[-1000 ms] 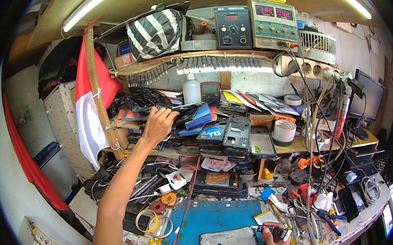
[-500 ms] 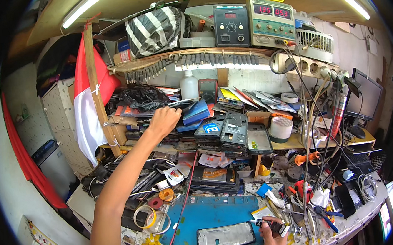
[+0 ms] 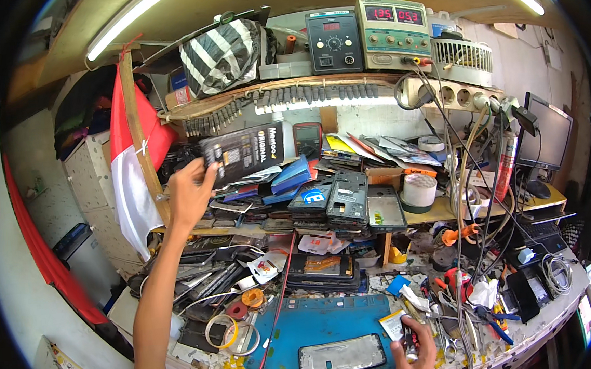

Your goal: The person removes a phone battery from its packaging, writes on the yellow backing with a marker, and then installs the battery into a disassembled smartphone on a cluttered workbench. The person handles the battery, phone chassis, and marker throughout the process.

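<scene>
My left hand [image 3: 190,192] is raised over the cluttered shelf, thumb and fingers closed together on the left end of a black package [image 3: 247,155]; the package is flat, printed in white and gold, and tilts up toward its right end, in front of the lower part of a white bottle [image 3: 279,120]; to its right stands a multimeter [image 3: 307,141] with a red rim, and below and to the right lie blue packets [image 3: 290,176] and a pile of dark phone shells [image 3: 348,196].

My right hand [image 3: 416,356] is low over the bench, thumb and fingers curled part-way in around a small dark item [image 3: 410,341]; my grip hides much of it, so I cannot tell what it is; just above these fingers is a white-and-yellow packet [image 3: 392,325], and to their left a grey phone frame [image 3: 342,357] lies flat, hollow side up, near the front edge of a blue mat [image 3: 305,324].

Left of the mat are 2 small spools, 1 orange [image 3: 252,298] and 1 red [image 3: 236,310], with tape rolls [image 3: 222,331] nearer me; right of my right hand lie blue-handled pliers [image 3: 499,331].
</scene>
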Available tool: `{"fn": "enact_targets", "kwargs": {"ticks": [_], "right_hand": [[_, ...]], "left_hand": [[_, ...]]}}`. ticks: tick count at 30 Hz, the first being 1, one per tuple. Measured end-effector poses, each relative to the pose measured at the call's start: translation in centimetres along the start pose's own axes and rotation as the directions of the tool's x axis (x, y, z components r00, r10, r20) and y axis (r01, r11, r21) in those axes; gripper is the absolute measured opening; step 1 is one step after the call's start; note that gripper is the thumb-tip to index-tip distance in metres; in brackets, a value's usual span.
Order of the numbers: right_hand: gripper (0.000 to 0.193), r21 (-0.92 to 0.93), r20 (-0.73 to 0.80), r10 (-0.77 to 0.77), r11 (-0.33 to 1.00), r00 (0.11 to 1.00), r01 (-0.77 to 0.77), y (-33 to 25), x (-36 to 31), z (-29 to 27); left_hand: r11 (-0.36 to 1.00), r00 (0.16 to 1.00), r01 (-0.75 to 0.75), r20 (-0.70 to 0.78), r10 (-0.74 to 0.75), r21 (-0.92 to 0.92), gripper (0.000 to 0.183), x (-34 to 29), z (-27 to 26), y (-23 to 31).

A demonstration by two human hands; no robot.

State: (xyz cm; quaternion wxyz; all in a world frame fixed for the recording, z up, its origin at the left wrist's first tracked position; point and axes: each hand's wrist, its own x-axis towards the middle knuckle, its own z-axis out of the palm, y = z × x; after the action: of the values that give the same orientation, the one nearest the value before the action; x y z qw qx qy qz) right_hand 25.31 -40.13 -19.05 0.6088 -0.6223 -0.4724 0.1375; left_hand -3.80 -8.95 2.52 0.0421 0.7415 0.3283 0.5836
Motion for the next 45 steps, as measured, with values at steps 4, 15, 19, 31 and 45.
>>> {"fn": "enact_targets", "kwargs": {"ticks": [4,15,19,31,45], "right_hand": [[0.057,-0.304,0.112,-0.076,0.947,0.991,0.107,-0.2,-0.5,-1.5],[0.06,-0.73,0.038,-0.022,0.682,0.999,0.042,0.9,-0.7,-1.2],[0.075,-0.498,0.044,-0.161,0.852,0.986,0.162,-1.3,-0.4,-1.5],[0.139,0.802,0.373,-0.36,0.588,0.855,-0.102,-5.9,-0.1,5.6],[0.138,0.692,0.414,-0.518,0.713,0.749,0.11,-4.3,-2.1,5.5]], "left_hand": [[0.876,0.945,0.268,-0.067,-0.32,-0.4,0.024,-7.5,-2.5,0.7],[-0.092,0.523,0.566,0.442,-0.729,-0.82,0.028,-29.8,0.7,8.0],[-0.192,0.472,0.551,0.493,-0.731,-0.812,0.02,-33.1,1.2,10.3],[0.044,0.523,0.764,0.579,-0.625,-0.643,0.057,-37.1,-0.9,12.5],[0.878,0.794,0.378,0.59,-0.143,-0.295,0.109,-32.4,-0.2,11.3]]}}
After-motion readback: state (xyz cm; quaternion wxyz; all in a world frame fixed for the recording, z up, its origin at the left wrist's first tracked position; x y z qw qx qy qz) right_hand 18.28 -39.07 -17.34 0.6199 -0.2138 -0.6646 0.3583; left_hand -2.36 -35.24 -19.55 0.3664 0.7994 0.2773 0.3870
